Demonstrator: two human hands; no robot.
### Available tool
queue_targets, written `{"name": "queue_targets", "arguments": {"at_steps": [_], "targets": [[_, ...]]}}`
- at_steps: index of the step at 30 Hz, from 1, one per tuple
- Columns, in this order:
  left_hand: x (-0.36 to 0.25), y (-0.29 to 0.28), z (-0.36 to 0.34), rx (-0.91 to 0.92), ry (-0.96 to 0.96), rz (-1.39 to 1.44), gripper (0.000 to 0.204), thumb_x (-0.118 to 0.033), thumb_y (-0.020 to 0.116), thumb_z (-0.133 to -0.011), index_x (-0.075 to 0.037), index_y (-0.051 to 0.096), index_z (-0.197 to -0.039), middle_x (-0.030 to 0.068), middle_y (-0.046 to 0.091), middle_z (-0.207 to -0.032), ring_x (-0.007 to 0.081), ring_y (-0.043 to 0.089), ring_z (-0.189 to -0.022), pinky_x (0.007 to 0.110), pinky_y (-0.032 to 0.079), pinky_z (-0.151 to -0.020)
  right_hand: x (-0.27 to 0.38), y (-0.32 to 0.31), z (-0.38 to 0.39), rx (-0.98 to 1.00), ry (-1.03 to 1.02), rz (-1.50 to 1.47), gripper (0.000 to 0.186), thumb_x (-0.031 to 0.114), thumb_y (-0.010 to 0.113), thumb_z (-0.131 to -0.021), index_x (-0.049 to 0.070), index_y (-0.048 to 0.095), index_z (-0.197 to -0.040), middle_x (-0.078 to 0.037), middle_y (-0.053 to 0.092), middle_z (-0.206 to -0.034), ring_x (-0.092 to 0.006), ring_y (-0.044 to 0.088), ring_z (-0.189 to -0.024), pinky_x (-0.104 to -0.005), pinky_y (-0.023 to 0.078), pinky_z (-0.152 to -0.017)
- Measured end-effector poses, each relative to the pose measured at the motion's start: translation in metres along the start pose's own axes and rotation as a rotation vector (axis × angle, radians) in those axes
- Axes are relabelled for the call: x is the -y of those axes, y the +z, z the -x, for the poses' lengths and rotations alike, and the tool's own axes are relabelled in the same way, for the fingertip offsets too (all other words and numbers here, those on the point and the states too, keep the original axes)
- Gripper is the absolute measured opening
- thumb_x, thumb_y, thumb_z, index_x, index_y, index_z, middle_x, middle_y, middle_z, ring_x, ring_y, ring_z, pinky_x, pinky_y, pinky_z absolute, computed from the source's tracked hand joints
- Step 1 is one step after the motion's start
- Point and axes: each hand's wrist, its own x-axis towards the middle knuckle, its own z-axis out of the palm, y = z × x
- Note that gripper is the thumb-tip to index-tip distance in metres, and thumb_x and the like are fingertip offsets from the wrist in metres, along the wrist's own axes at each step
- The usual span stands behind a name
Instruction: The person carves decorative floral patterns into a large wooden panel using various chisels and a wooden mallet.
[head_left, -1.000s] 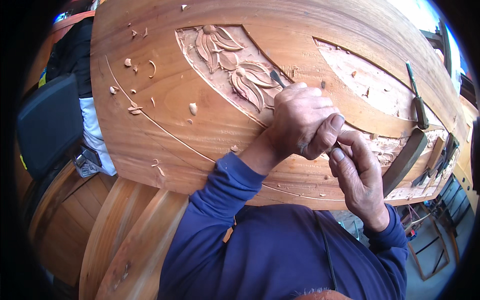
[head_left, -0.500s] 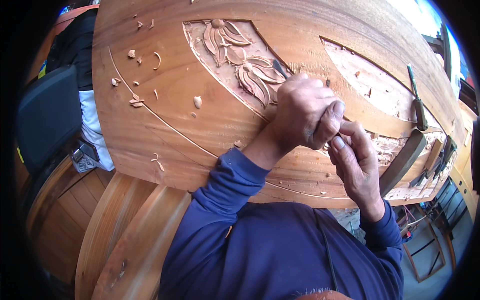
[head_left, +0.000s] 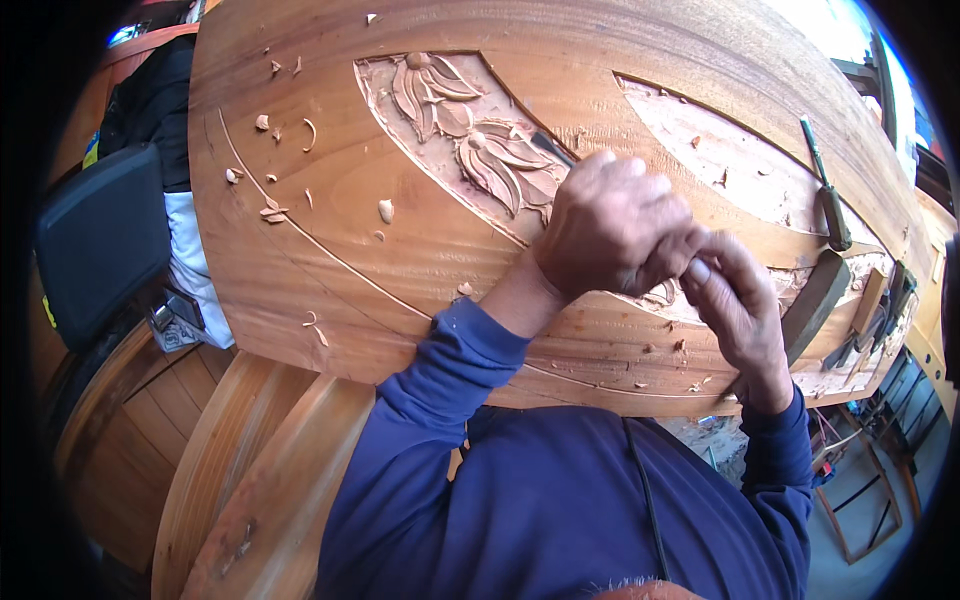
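Carving is the work in hand: we hold a chisel (head_left: pixel 553 150) in our left hand (head_left: pixel 610 228), fingers curled shut around its shaft, with the dark blade poking out above the knuckles toward the upper middle of the frame. Our right hand (head_left: pixel 735 310) sits just right of the left, fingers bent and pressed against it; whether they also touch the tool's handle we cannot tell, since the left fist hides it.

The blade tip rests at the right edge of the relief flowers (head_left: pixel 470 130), cut into a sunken leaf-shaped field on the big curved wooden panel (head_left: pixel 330 250) that fills the upper half of the frame.

To do this well, we judge that the left hand should stay low and braced on the wood, steering the edge, while the right supplies small, steady pushes. We would keep the cuts shallow, so the petals do not chip. Loose wood chips (head_left: pixel 270 210) lie at the upper left of the panel. A second chisel (head_left: pixel 826 190) and a mallet (head_left: pixel 815 300) rest at the right edge.
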Motion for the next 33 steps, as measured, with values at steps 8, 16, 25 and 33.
{"name": "queue_targets", "arguments": {"at_steps": [8, 16, 25, 33], "targets": [[0.012, -0.002, -0.009, -0.033, -0.195, 0.011, 0.037, -0.022, 0.060, -0.098, -0.009, 0.059, -0.063, 0.0082, 0.053, -0.057, 0.0283, 0.052, -0.052, 0.041, 0.039, -0.052, 0.035, 0.001, -0.025, 0.078, 0.143, -0.087, 0.023, 0.013, 0.059, -0.107, -0.001, 0.062, -0.125, 0.002, 0.059, -0.083, -0.0051, 0.051, -0.075, -0.0227, 0.045, -0.068], [0.019, 0.012, -0.012, -0.179, -0.267, -0.085, 0.038, -0.017, 0.059, -0.097, -0.011, 0.056, -0.060, 0.0079, 0.052, -0.054, 0.0286, 0.052, -0.049, 0.042, 0.040, -0.051, 0.046, -0.026, -0.050, -0.032, -0.381, 0.414, 0.031, 0.024, 0.059, -0.102, 0.000, 0.071, -0.118, -0.015, 0.070, -0.100, -0.0152, 0.063, -0.084, -0.0285, 0.050, -0.077], [0.023, 0.014, -0.023, -0.233, -0.319, -0.140, 0.034, -0.011, 0.060, -0.094, -0.009, 0.055, -0.061, 0.0082, 0.052, -0.056, 0.0299, 0.052, -0.050, 0.042, 0.040, -0.051, 0.005, -0.051, -0.087, -0.135, -0.886, -0.111, 0.048, 0.022, 0.027, -0.104, -0.008, 0.062, -0.092, -0.024, 0.063, -0.088, -0.0365, 0.062, -0.091, -0.0512, 0.050, -0.091], [0.021, 0.008, -0.032, -0.230, -0.370, -0.215, 0.040, -0.010, 0.054, -0.101, -0.006, 0.055, -0.061, 0.0125, 0.050, -0.054, 0.0321, 0.053, -0.049, 0.044, 0.042, -0.050, 0.002, -0.042, -0.112, 0.000, -0.858, -0.384, 0.036, 0.003, 0.030, -0.102, -0.014, 0.062, -0.098, -0.024, 0.062, -0.089, -0.0371, 0.063, -0.089, -0.0540, 0.054, -0.089]]}}
